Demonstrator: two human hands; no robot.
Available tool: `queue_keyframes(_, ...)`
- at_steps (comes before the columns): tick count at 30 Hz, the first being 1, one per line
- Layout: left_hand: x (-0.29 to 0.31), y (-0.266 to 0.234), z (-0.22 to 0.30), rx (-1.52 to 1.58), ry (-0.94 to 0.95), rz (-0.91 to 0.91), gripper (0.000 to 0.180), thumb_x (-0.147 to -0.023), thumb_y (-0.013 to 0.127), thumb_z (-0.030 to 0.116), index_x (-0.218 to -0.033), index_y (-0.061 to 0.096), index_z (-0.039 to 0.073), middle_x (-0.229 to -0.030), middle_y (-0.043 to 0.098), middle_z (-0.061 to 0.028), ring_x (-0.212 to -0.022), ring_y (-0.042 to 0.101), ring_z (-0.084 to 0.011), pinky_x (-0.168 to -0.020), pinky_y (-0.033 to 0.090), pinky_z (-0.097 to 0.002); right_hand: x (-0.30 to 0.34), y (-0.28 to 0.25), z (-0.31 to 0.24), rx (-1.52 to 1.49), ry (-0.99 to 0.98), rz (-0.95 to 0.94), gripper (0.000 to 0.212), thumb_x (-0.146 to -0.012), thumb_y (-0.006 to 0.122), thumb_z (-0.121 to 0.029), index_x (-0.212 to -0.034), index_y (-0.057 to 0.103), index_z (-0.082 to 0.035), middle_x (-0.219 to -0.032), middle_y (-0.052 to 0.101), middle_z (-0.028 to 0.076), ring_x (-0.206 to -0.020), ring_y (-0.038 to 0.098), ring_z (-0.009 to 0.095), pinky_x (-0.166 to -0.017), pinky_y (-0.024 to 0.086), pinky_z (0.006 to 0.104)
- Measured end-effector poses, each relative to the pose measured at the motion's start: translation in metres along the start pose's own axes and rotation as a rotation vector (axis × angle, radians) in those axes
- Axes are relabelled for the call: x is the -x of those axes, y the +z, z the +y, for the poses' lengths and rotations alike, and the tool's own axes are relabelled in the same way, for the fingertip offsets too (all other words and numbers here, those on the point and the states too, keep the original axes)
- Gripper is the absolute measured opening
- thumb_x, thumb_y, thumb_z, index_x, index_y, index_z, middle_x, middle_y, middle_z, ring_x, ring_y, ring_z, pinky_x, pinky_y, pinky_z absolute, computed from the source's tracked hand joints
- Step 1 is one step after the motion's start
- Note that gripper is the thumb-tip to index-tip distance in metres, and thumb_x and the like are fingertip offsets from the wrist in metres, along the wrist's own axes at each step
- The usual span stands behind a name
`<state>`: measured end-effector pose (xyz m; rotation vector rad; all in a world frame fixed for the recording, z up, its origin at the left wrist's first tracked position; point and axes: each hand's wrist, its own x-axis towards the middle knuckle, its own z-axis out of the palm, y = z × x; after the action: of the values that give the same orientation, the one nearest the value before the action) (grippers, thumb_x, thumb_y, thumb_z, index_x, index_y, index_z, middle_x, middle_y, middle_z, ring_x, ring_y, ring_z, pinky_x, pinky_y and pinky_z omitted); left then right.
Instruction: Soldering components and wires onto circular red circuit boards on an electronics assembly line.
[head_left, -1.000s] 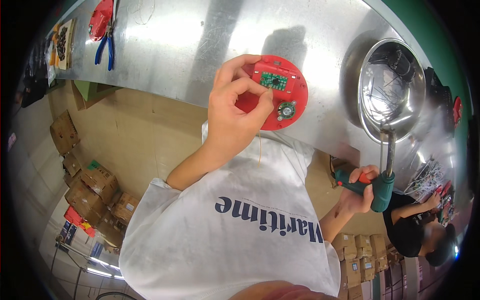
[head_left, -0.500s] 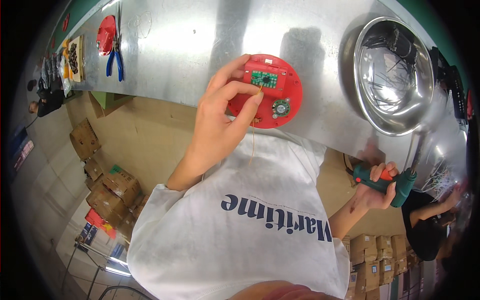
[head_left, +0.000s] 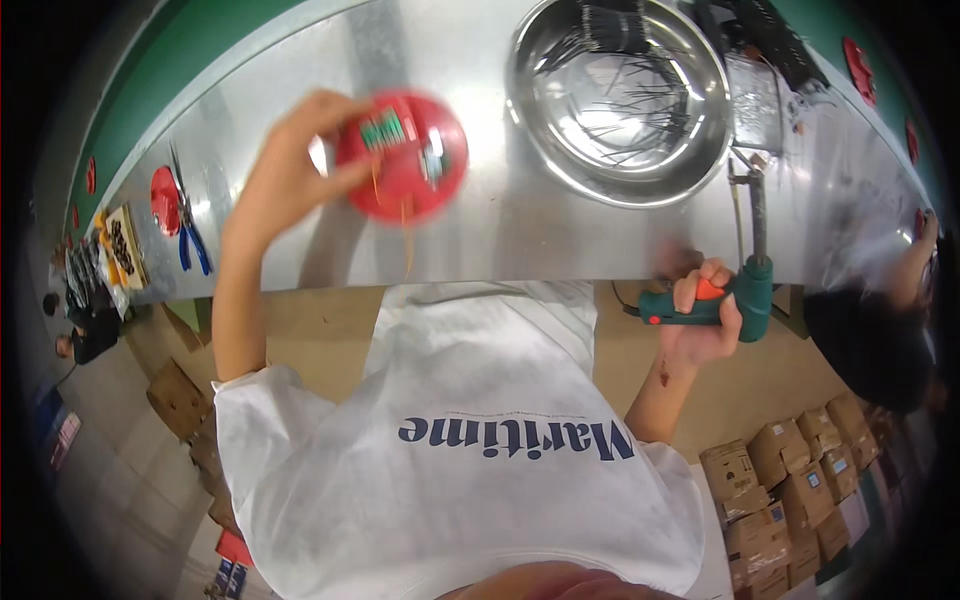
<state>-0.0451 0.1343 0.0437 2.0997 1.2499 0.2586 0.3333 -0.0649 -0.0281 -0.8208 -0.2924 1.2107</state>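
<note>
My left hand [head_left: 290,165], smeared by motion, grips the left side of a round red casing [head_left: 455,140] over the steel table. A small green circuit board [head_left: 381,131] sits in the casing, beside a round speaker-like part [head_left: 434,165] that is blurred. From the casing's near side hangs a thin yellow-orange wire [head_left: 408,245]. In front of the table's edge, my right hand [head_left: 705,315] is wrapped round the handle of a green soldering gun [head_left: 757,300] with an orange trigger. The gun's metal shaft points away from me, its tip near the bowl.
A shiny steel bowl [head_left: 530,130] with thin dark wires stands right of the casing. Blue-handled pliers [head_left: 190,240] and another red casing [head_left: 165,200] lie at the left. Cardboard boxes [head_left: 760,535] are stacked at lower right. Another person's arm [head_left: 905,275] is at far right.
The whole view has turned, shifting the bowl left in the picture. My left hand and the casing have moved inward from the table's front edge. My right hand still holds the soldering gun.
</note>
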Motion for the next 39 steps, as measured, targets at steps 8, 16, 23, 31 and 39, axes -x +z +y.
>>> queue_keyframes(8, -0.072, 0.027, 0.051, -0.199, 0.421, 0.417, 0.025, -0.080, 0.066, 0.008, -0.105, 0.066, 0.007, -0.103, 0.062, -0.0097, -0.098, 0.058, -0.0279, -0.085, 0.046, -0.0361, 0.000, -0.003, 0.000, -0.006, -0.052, 0.004, 0.027, -0.084, 0.051, -0.020, -0.097, 0.051, 0.003, -0.103, 0.050, 0.017, -0.056, 0.047, 0.018, -0.052, 0.038, 0.0291)
queue_keyframes(16, -0.121, 0.075, 0.097, -0.538, 0.791, -0.064, 0.005, -0.069, 0.066, 0.006, -0.073, 0.066, 0.007, -0.085, 0.059, -0.0031, -0.088, 0.054, -0.0193, -0.075, 0.044, -0.0323, 0.000, -0.005, 0.001, 0.017, -0.060, 0.031, 0.027, -0.084, 0.050, -0.021, -0.096, 0.052, 0.003, -0.101, 0.050, 0.017, -0.054, 0.047, 0.019, -0.052, 0.038, 0.0295)
queue_keyframes(23, -0.134, 0.085, 0.100, -0.667, 0.934, -0.124, 0.002, -0.069, 0.062, 0.006, -0.070, 0.061, 0.007, -0.083, 0.058, -0.0043, -0.087, 0.054, -0.0192, -0.075, 0.043, -0.0301, 0.000, -0.005, 0.002, 0.037, -0.069, 0.041, 0.027, -0.083, 0.050, -0.021, -0.096, 0.051, 0.003, -0.099, 0.050, 0.017, -0.052, 0.049, 0.019, -0.050, 0.039, 0.0294)
queue_keyframes(31, -0.130, 0.081, 0.098, -0.479, 0.790, -0.119, 0.010, -0.073, 0.058, 0.005, -0.082, 0.056, 0.003, -0.086, 0.056, -0.0072, -0.087, 0.054, -0.0229, -0.075, 0.043, -0.0331, 0.000, -0.003, 0.002, 0.040, -0.084, 0.050, 0.028, -0.083, 0.050, -0.021, -0.097, 0.051, 0.003, -0.099, 0.050, 0.017, -0.050, 0.048, 0.020, -0.051, 0.040, 0.0289)
queue_keyframes(39, -0.134, 0.084, 0.099, -0.609, 0.938, -0.112, 0.007, -0.071, 0.061, 0.008, -0.077, 0.058, 0.006, -0.084, 0.056, -0.0053, -0.087, 0.055, -0.0207, -0.075, 0.043, -0.0314, 0.000, -0.001, 0.002, 0.045, -0.074, 0.063, 0.028, -0.083, 0.051, -0.020, -0.099, 0.051, 0.003, -0.100, 0.050, 0.017, -0.050, 0.048, 0.019, -0.051, 0.039, 0.0277)
